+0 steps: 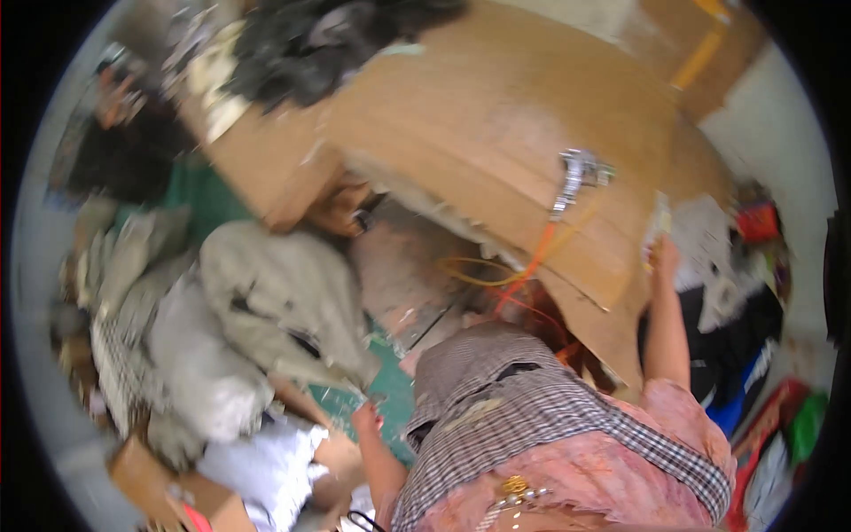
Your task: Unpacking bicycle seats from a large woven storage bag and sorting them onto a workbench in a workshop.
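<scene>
My left hand [368, 417] is low in the middle, its fingers closed. A small pale bit shows at its fingertips, too blurred to name. Just above it is the tapering lower end of a beige-grey cloth piece [275, 284]; whether I grip that cloth I cannot tell. On the right, my right hand [663, 254] is closed at the edge of a cardboard-covered table [496, 97]. A slim pale and yellowish thing [661, 217] sticks up from its fingers. A metallic spray-gun-like tool [578, 176] with an orange hose [541, 248] lies on the cardboard between the hands.
Dark cloth [306, 53] is heaped at the table's far left. Stuffed grey bundles [199, 355] and an open cardboard box [168, 483] stand to my left. The hose loops over the table's near edge. Black cloth [727, 328] and coloured bags lie at the right.
</scene>
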Demonstrator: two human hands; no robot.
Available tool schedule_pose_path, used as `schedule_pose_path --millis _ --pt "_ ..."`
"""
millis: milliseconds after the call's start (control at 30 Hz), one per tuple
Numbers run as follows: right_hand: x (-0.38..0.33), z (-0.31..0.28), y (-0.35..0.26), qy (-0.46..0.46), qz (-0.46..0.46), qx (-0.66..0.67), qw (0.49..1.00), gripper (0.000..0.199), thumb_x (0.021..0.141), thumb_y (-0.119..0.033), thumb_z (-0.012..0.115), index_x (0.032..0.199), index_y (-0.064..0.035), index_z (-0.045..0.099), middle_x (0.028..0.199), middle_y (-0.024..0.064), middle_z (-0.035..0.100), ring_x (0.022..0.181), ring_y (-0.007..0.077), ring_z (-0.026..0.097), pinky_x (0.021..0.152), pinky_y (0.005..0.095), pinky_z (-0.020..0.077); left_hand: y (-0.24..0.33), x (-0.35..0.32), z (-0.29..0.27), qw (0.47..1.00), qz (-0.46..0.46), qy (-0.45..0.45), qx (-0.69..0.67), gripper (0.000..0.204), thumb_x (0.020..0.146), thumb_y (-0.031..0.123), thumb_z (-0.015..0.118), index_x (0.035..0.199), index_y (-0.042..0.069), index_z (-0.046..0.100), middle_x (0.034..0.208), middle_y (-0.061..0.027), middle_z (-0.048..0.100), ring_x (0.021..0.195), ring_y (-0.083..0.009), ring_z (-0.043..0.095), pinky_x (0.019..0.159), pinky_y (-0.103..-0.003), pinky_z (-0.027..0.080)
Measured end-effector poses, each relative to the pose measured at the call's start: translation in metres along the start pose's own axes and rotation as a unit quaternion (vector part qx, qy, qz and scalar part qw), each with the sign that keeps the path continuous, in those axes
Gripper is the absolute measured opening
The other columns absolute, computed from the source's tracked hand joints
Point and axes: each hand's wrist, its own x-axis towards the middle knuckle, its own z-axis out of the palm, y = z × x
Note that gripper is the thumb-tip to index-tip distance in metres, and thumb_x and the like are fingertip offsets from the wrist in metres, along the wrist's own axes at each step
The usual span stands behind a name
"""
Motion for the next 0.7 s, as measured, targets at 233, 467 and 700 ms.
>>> schedule_pose_path --millis 233,467,700 --pt "0.017 0.061 -0.023 0.115 -0.476 -0.34 0.803 0.048 0.081 -0.029 0.055 0.116 0.0013 0.046 0.115 0.0194 0.05 0.106 0.033 0.046 0.091 0.039 0.0344 -0.042 -0.051 -0.085 0.982 -0.015 0.053 -0.179 0.015 0.073 0.016 0.049 0.066 0.003 0.05 0.052 -0.0065 0.046 0.043 -0.0202 0.052 0.038 -0.03 0.044" --pt "-0.148 0.262 -0.067 -0.393 -0.491 -0.101 0.771 0.032 0.081 -0.006 0.048 0.113 -0.0012 0.049 0.11 0.0118 0.053 0.094 0.0198 0.052 0.081 0.0281 0.0418 -0.154 -0.123 -0.144 0.928 0.144 0.152 -0.309 0.018 0.08 0.014 0.045 0.068 0.002 0.05 0.055 -0.0071 0.05 0.049 -0.0172 0.052 0.042 -0.028 0.043" --pt "-0.443 0.321 -0.003 -0.767 -0.457 -0.065 0.446 0.026 0.083 -0.004 0.048 0.108 -0.0013 0.051 0.099 0.0096 0.056 0.087 0.0158 0.055 0.074 0.0264 0.0456 -0.343 -0.356 -0.2 0.566 0.19 0.608 -0.523 0.022 0.086 0.015 0.042 0.067 0.006 0.049 0.056 -0.0038 0.05 0.049 -0.012 0.046 0.047 -0.024 0.038"
